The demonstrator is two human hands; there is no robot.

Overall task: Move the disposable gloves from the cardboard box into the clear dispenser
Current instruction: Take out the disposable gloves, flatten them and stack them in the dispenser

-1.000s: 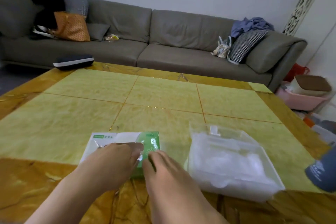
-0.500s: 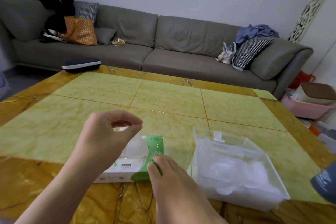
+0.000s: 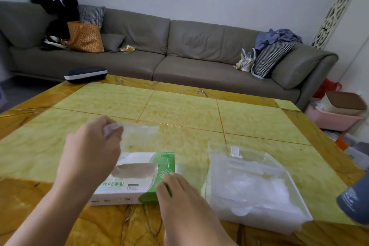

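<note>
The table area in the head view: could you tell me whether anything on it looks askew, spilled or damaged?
Nothing looks spilled or damaged. The glove box lies flat, its torn oval opening being normal. The left hand pinches a clear glove above it; the right hand rests on the box's green end. The clear dispenser sits slightly angled beside it.

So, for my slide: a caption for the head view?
Left hand pinches clear plastic glove above green-white cardboard box, steadied by right hand.

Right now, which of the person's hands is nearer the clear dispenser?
The right hand. It presses the green end of the glove box, just left of the clear dispenser. The left hand is farther left, pinching a glove.
</note>
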